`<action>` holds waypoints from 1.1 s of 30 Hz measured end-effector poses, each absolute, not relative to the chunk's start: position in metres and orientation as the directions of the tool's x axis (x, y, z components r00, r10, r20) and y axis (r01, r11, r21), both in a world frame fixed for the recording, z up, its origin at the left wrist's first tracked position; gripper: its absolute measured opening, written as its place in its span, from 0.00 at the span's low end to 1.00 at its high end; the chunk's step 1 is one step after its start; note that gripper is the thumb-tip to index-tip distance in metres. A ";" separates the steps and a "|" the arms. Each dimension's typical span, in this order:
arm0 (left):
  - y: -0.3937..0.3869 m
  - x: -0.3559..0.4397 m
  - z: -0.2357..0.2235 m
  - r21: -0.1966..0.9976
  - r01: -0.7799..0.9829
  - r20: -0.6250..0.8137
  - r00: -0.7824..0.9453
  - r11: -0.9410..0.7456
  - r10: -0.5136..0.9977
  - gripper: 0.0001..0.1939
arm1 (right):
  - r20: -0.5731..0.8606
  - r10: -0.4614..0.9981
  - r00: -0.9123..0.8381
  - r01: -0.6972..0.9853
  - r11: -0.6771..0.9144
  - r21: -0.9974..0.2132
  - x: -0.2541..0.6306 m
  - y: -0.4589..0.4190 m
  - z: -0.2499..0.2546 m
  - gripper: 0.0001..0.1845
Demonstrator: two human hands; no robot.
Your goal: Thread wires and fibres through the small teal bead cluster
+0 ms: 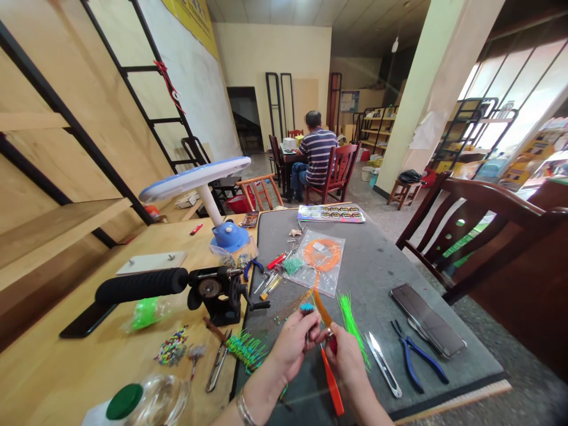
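Observation:
Over the grey mat (377, 260), my left hand (296, 337) is closed, its thumb and fingers pinching a small bundle with a blue tip (306, 307). Close beside it, my right hand (348, 355) is closed around a tool with an orange-red handle (332, 381); its kind is partly hidden by the fingers. A curved orange-brown strip (323, 309) rises from between the hands toward a clear bag (335, 281) holding a coil of orange line (323, 254). Bright green strands (352, 325) lie just beyond my right hand. Blue-green strands (248, 350) lie left of my left hand.
Thread snips (384, 365), blue-handled pliers (419, 361) and a phone (428, 319) lie at right. A black crank device (217, 293), a blue-based lamp (228, 236) and a green-lidded jar (151, 402) stand at left. A person (317, 154) sits at a far table.

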State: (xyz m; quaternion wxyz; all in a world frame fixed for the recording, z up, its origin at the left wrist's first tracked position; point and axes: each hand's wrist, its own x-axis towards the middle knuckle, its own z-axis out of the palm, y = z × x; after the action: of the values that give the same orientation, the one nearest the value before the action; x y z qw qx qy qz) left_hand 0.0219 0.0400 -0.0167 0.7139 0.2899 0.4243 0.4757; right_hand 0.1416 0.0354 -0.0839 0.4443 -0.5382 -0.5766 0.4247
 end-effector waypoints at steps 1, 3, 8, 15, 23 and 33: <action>0.040 0.021 -0.017 0.819 -0.428 -0.333 0.188 0.382 0.924 0.21 | 0.041 0.999 -0.023 0.237 0.046 -0.970 0.141 0.036 -0.085 0.17; 0.041 0.020 -0.017 0.823 -0.419 -0.330 0.194 0.382 0.924 0.21 | 0.041 0.999 -0.028 0.235 0.046 -0.971 0.140 0.036 -0.085 0.17; 0.041 0.020 -0.019 0.821 -0.430 -0.326 0.189 0.376 0.926 0.20 | 0.079 0.995 -0.054 0.249 0.090 -0.964 0.140 0.038 -0.079 0.15; 0.040 0.021 -0.015 0.816 -0.439 -0.334 0.175 0.377 0.926 0.21 | 0.158 0.985 -0.070 0.320 0.173 -0.932 0.141 0.039 -0.080 0.12; 0.039 0.021 -0.013 0.832 -0.422 -0.318 0.172 0.361 0.932 0.21 | 0.270 0.960 -0.077 0.470 0.274 -0.839 0.143 0.041 -0.086 0.06; 0.039 0.020 -0.017 0.839 -0.415 -0.307 0.174 0.353 0.936 0.20 | 0.372 0.922 -0.107 0.536 0.369 -0.760 0.143 0.042 -0.099 0.08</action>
State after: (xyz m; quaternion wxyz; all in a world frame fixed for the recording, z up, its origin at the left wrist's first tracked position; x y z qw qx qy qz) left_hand 0.0204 0.0392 -0.0167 0.7030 0.3048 0.4268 0.4804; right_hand 0.1425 0.0425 -0.0989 0.4268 -0.5142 -0.7087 0.2262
